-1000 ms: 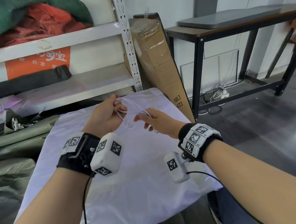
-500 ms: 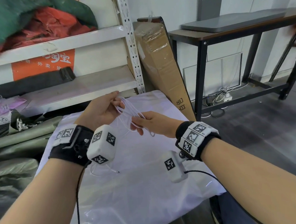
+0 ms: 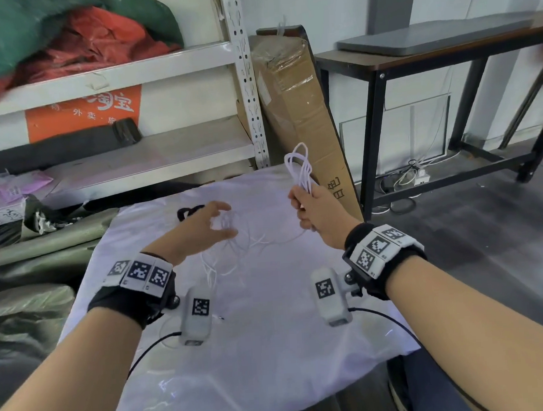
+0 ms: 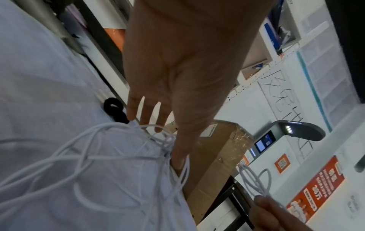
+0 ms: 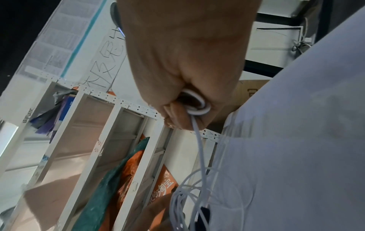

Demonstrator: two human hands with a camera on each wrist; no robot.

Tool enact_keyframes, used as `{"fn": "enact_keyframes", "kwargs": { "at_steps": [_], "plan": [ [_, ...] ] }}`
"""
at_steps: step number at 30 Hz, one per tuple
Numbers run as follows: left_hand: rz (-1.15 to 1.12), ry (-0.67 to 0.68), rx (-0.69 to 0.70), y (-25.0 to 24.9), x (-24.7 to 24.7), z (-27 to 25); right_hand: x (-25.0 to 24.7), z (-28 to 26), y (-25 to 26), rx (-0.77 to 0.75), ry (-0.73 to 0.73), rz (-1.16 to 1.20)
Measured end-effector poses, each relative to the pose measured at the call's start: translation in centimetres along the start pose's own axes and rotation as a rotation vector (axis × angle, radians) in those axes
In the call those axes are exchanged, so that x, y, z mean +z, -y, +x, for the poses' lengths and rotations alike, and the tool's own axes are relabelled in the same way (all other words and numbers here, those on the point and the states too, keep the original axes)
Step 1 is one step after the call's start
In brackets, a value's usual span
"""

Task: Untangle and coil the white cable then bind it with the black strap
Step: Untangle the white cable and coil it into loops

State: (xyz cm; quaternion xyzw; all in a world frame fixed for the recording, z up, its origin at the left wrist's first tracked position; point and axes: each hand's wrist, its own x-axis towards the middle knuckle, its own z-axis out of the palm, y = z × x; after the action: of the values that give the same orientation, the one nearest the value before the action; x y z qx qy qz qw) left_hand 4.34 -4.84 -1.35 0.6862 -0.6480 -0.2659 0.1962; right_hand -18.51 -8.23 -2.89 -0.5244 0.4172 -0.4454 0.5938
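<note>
Thin white cord [image 3: 299, 167]: part is gathered into several long loops, the rest is left lying loose. The looped bundle is gripped in the right hand [image 3: 320, 216], with the fingers curled tight round its lower end. The loops are held upright above the fist, raised clear of the bench covered in white glossy plastic sheeting [image 3: 272, 348]. In the right wrist view the cord is seen wound in a small coil inside the closed fingers, with one strand hanging down from it.

From the fist a strand is led down and to the left, to the loose part. This part is spread on the bench in a tangle of overlapping curves.

Left hand [image 3: 198, 232]: held low over the tangle, palm down, fingers spread and lightly bent, nothing gripped. In the left wrist view the thumb tip is seen among the strands. Whether the other fingertips touch them cannot be told.

A small black elastic loop [image 3: 189, 212] is noted at the far edge of the bench, just beyond the left fingertips. Behind the bench a tall brown cardboard carton [image 3: 299, 108] is leaned beside a grey metal shelf rack [image 3: 165, 154]. A dark-topped table [image 3: 414, 60] is set off to the right.
</note>
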Motion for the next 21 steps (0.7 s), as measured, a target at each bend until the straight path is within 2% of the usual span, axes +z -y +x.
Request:
{"fn": "enact_keyframes", "kwargs": {
  "at_steps": [2,5,7,8,10,12,14,18,20,21],
  "plan": [
    [0.008,0.048,0.003,0.5,0.7,0.0,-0.1,0.1,0.2,0.015,-0.02,-0.101],
    [0.07,-0.072,-0.026,1.0,1.2,0.5,-0.3,-0.4,0.3,0.113,0.051,-0.432],
    [0.06,-0.14,-0.011,1.3,1.3,0.7,-0.3,-0.9,0.3,0.202,0.176,-0.678],
    [-0.024,-0.161,-0.002,1.3,1.3,0.8,-0.2,-1.2,0.2,0.239,0.263,-0.732],
    [-0.271,-0.215,-0.003,1.0,1.3,0.9,0.2,-1.7,-0.1,0.293,0.406,-0.679],
    [-0.498,-0.31,-0.032,0.5,1.2,0.9,0.6,-1.8,-0.3,0.315,0.429,-0.574],
    [-0.648,-0.403,-0.057,0.3,0.8,1.1,0.6,-1.3,-0.5,0.284,0.298,-0.492],
    [-0.988,-0.48,-0.178,1.8,-0.7,1.6,-1.5,0.2,-0.9,0.186,-0.15,-0.234],
    [-1.124,-0.545,-0.222,2.9,-1.8,1.9,-2.6,0.9,-0.7,0.164,-0.273,-0.203],
    [-1.199,-0.605,-0.238,3.3,-2.3,1.9,-3.1,1.5,-1.1,0.195,-0.292,-0.285]
  ]
}}
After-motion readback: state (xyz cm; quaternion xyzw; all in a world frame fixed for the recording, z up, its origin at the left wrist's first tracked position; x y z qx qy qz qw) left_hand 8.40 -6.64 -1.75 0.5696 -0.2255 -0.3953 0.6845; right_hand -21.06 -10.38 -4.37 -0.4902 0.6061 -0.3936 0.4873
